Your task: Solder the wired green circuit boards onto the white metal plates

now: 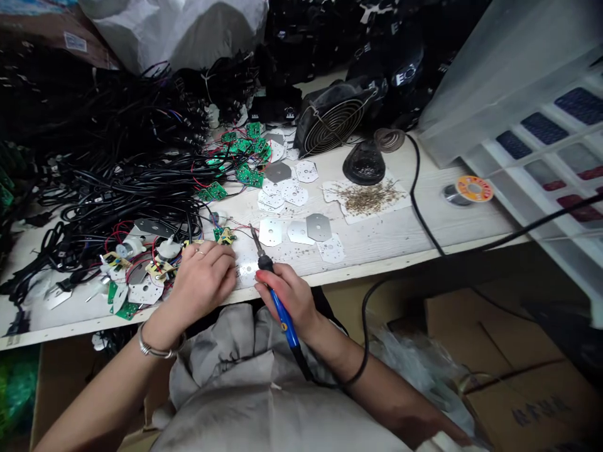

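Observation:
A blue soldering iron (282,314) is held in my right hand (292,295), its metal tip pointing up and away over the bench. My left hand (205,276) is closed at the bench's front edge, fingers curled down beside a small board with yellow parts (225,236); what its fingertips hold is hidden. Just right of those fingers lies a pale metal plate (248,270). Beyond the iron's tip, silver plates (270,232) lie flat on the bench. Left of my left hand is a cluster of white motors (168,248), wires and boards.
Black cables (117,188) and green circuit boards (249,176) cover the left. A fan (334,122), an iron stand (364,164), solder scraps (370,198) and a solder spool (473,188) stand farther right. The iron's black cord (365,320) loops over the bench edge (377,271).

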Available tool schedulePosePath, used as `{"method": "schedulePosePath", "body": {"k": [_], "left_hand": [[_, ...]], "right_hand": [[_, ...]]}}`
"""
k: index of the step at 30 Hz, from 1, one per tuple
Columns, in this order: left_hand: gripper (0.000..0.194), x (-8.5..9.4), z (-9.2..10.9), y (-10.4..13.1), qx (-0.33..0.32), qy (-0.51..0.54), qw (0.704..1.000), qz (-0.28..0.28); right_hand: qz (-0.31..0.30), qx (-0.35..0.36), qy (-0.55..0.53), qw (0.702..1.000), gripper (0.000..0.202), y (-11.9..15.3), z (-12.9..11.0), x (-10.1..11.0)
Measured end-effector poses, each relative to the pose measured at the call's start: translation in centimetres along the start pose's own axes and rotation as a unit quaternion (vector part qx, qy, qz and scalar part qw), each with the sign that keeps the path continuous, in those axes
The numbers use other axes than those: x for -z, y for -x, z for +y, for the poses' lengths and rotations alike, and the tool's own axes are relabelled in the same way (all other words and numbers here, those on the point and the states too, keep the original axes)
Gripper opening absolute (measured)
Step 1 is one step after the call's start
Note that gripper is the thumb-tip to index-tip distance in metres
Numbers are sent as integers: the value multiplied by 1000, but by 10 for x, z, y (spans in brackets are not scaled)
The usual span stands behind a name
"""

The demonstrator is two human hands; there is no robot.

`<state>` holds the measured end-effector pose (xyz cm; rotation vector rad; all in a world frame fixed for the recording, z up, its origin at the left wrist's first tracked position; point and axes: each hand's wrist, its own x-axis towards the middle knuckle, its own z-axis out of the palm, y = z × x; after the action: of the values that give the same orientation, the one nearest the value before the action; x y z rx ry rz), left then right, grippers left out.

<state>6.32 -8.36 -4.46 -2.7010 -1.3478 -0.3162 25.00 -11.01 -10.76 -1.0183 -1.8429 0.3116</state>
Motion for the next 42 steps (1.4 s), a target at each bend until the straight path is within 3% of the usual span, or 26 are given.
{"method": "schedulePosePath", "body": {"k": [7,12,14,21,29,42], "left_hand": [[14,-3,5,6,37,3,999,3],[18,-6,1,7,27,31,999,1],[18,-6,0,8,32,49,998,1],[20,-6,-2,10,36,69,997,-18],[22,-6,-1,10,36,56,998,-17],[25,-6,-1,7,17,6,999,-37]], "right_hand": [[13,-40,-127,991,20,1,-1,9],[94,-237,-280,925,17,12,-3,12],[98,-265,-280,918,21,15,-3,12],[52,-193,-186,962,19,6,-4,16],[15,-160,-152,975,19,1,-6,20],[50,-219,-193,955,22,6,-4,15]]}}
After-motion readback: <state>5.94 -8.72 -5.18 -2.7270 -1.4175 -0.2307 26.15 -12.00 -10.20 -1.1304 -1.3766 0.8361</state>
